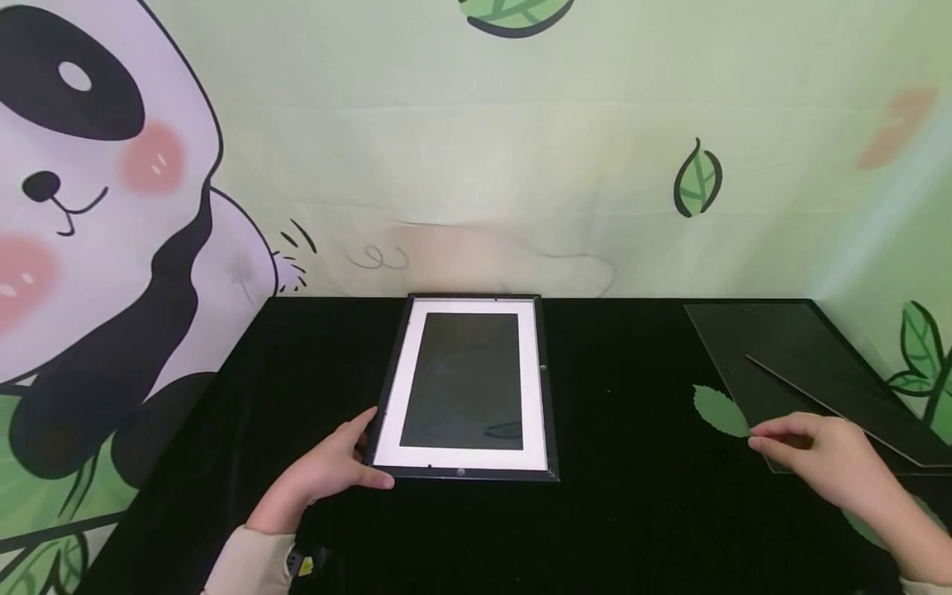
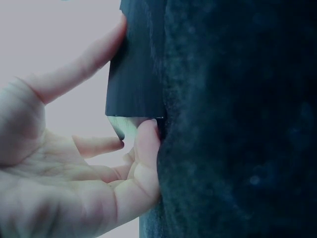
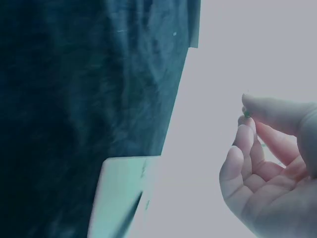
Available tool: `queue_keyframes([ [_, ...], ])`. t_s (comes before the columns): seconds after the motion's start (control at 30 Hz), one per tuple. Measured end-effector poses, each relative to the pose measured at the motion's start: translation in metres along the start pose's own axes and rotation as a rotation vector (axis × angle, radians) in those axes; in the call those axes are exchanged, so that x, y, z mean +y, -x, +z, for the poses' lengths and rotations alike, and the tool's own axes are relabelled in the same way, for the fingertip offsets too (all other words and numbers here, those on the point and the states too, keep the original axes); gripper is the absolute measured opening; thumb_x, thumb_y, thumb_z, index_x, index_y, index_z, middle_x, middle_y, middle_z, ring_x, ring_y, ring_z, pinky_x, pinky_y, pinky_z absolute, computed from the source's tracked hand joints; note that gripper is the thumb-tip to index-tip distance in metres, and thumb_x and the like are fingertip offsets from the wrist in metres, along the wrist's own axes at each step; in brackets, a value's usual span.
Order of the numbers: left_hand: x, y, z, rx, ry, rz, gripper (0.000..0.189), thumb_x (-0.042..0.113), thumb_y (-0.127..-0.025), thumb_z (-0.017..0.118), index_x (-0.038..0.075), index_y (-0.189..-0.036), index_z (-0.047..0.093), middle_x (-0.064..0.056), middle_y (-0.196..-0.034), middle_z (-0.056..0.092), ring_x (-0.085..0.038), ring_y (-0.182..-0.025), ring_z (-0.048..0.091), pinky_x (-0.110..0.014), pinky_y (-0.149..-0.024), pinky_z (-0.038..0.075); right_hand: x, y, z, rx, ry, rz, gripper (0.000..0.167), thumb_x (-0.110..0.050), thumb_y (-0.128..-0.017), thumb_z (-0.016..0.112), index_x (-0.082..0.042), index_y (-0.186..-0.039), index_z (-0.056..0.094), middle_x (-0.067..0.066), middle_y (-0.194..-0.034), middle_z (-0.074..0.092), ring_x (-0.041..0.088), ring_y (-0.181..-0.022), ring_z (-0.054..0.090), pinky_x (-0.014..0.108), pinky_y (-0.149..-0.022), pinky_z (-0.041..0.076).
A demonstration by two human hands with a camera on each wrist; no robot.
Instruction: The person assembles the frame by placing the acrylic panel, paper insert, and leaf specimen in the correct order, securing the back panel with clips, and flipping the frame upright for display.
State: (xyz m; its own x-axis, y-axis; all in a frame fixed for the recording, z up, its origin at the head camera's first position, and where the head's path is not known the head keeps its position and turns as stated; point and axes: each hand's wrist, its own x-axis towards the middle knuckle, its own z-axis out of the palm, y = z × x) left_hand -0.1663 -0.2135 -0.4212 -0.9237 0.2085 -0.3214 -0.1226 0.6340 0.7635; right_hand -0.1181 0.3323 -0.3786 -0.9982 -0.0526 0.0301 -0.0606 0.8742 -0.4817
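At the middle of the black table lies a picture frame (image 1: 548, 413) with a white mat and a dark panel. My left hand (image 1: 330, 467) holds its near left corner, thumb at the near edge and fingers along the left side. In the left wrist view that hand (image 2: 59, 168) has its thumb and curled fingers around the dark corner (image 2: 136, 74). Off to the right, my right hand (image 1: 833, 459) pinches a green serrated leaf (image 1: 720, 411) by its end, above the table. Only a speck of green shows between the right hand's (image 3: 270, 168) fingertips in the right wrist view.
A dark flat sheet (image 1: 773, 339) lies at the table's right side, with a thin stick (image 1: 792, 387) across it. Another green leaf (image 1: 863, 529) is partly hidden under the right forearm. A printed cloth wall (image 1: 476, 165) stands behind the table.
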Motion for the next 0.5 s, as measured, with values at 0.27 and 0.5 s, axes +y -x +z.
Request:
queue_keyframes([
  [0.27,-0.001,0.001,0.001,0.005,-0.005,0.005,0.103,0.012,-0.068,0.087,0.001,-0.149,0.025,-0.022,-0.121,0.046,-0.025,-0.087,0.058,-0.042,-0.078,0.051,-0.028,-0.03,0.003,0.034,-0.045,-0.108,0.022,-0.022,-0.088,0.071,-0.004,-0.099,0.074,0.01,-0.093,0.071,0.008,-0.074,0.057,0.024,-0.06,0.047],
  [0.5,0.0,0.001,0.0,0.009,-0.011,0.001,0.103,0.013,-0.068,0.087,0.001,-0.149,0.025,-0.022,-0.122,0.045,-0.026,-0.089,0.057,-0.043,-0.079,0.051,-0.058,-0.063,0.008,0.036,-0.089,-0.174,0.02,-0.016,-0.088,0.071,-0.001,-0.101,0.073,0.013,-0.093,0.071,0.018,-0.078,0.059,0.025,-0.063,0.049],
])
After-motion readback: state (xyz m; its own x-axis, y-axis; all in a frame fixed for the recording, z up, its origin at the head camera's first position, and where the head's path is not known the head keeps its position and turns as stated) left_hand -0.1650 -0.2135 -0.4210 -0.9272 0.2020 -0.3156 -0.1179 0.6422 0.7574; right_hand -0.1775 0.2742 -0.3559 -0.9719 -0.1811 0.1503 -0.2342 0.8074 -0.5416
